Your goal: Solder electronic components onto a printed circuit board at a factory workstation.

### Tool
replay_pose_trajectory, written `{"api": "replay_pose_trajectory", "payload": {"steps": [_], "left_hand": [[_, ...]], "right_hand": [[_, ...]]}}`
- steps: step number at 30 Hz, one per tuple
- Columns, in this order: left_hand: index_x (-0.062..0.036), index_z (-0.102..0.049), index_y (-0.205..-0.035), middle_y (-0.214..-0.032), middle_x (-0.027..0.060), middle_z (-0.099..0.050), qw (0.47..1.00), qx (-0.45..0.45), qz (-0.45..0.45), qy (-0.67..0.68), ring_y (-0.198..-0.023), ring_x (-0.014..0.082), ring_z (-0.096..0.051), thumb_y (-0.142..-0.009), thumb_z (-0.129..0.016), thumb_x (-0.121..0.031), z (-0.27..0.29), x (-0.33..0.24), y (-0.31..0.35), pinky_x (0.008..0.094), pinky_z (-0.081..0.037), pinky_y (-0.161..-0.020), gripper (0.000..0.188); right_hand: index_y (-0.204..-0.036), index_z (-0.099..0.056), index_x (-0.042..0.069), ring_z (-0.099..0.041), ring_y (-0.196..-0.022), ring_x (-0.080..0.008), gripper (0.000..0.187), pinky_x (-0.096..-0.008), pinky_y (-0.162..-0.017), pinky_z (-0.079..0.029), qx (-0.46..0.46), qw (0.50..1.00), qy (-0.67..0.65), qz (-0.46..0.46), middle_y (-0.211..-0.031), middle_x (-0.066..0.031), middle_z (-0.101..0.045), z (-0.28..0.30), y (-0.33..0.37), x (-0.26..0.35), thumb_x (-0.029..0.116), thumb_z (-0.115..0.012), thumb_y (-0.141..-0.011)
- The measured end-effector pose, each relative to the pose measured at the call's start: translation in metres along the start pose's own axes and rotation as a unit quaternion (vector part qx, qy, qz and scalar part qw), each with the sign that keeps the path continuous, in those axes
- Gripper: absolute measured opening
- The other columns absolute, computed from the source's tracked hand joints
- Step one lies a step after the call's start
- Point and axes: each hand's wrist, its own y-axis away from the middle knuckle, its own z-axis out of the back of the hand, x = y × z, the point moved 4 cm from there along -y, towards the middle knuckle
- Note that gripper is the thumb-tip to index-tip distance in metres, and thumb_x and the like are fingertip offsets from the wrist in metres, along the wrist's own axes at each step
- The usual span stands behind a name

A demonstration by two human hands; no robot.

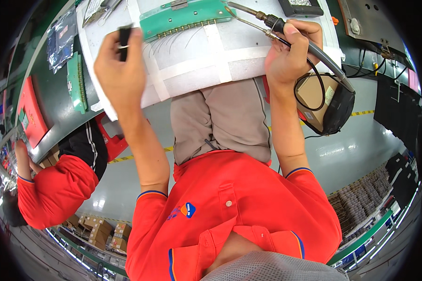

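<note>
My right hand (291,52) is closed around a soldering iron (273,21) that has a thin metal tube beside its tip and a thick grey cable trailing to the right. The tip points left, above the right end of a long green fixture (185,21). Brass-coloured pins line the fixture's near edge, and several thin dark leads (173,38) stick out from it toward me. Left of the fixture, my left hand (120,70) pinches a small black block-like piece (124,43) with a pale band; its kind cannot be made out.
The fixture lies on a white taped board (241,63). To its left are a second green fixture (76,83), a silvery bag (62,40) and a red tray (35,112). A black box (301,7) stands at the far right. Another person in red (58,187) sits at the left.
</note>
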Motion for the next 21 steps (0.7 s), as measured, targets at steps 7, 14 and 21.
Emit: {"api": "replay_pose_trajectory", "payload": {"steps": [7, 14, 21], "left_hand": [[0.0061, -0.068, -0.087, -0.064, 0.0072, -0.060, 0.974, 0.086, 0.018, -0.209, -0.060, 0.0136, -0.054, -0.077, -0.075, -0.049, 0.004, 0.006, -0.019, 0.0293, -0.045, -0.058, 0.056], [0.0055, -0.068, -0.085, -0.058, 0.0075, -0.057, 0.961, 0.157, 0.045, -0.226, -0.054, 0.0154, -0.053, -0.074, -0.076, -0.050, 0.003, 0.011, -0.028, 0.0310, -0.044, -0.054, 0.057], [0.0032, -0.065, -0.077, -0.056, 0.0039, -0.052, 0.967, 0.184, 0.011, -0.178, -0.053, 0.0123, -0.047, -0.075, -0.077, -0.048, 0.005, 0.011, -0.026, 0.0293, -0.039, -0.050, 0.053]], "right_hand": [[-0.082, -0.051, 0.000, -0.034, -0.045, -0.0049, 0.004, -0.0209, -0.043, -0.031, 0.005, 0.999, -0.037, -0.008, -0.062, -0.0043, -0.050, -0.001, 0.001, -0.001, 0.004, -0.052, -0.080], [-0.083, -0.050, 0.001, -0.034, -0.045, -0.0055, 0.005, -0.0208, -0.043, -0.030, -0.036, 0.999, -0.009, -0.006, -0.061, -0.0045, -0.049, -0.006, 0.002, 0.004, 0.004, -0.053, -0.081], [-0.084, -0.050, 0.001, -0.034, -0.046, -0.0061, 0.005, -0.0213, -0.043, -0.029, -0.040, 0.999, -0.004, -0.011, -0.061, -0.0045, -0.049, -0.009, 0.003, 0.006, 0.005, -0.053, -0.081]]}}
